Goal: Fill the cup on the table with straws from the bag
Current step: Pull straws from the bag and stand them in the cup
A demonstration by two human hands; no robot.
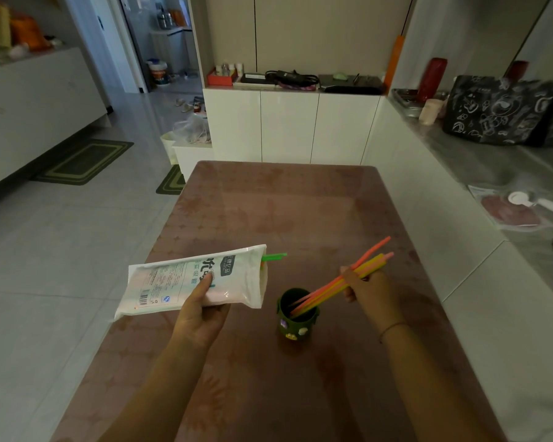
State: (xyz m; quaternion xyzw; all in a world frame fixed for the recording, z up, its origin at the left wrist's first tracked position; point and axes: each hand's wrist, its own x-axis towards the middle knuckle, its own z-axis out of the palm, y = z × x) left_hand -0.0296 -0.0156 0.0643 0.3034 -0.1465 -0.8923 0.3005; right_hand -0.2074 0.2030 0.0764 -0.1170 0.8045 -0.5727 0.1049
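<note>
A dark green cup [296, 325] with small stickers stands on the brown table [278, 205]. My right hand [369, 287] grips a bundle of pink, orange and yellow straws [332, 287]; their lower ends are inside the cup and they lean up to the right. My left hand [201, 309] holds a white plastic straw bag [192, 280] lying flat above the table's left edge, thumb on top. A green straw [273, 256] pokes out of the bag's open right end.
White cabinets [288, 126] stand beyond the table's far edge. A grey counter [479, 161] with a black printed bag [505, 111] runs along the right. Tiled floor with green mats [83, 161] lies to the left.
</note>
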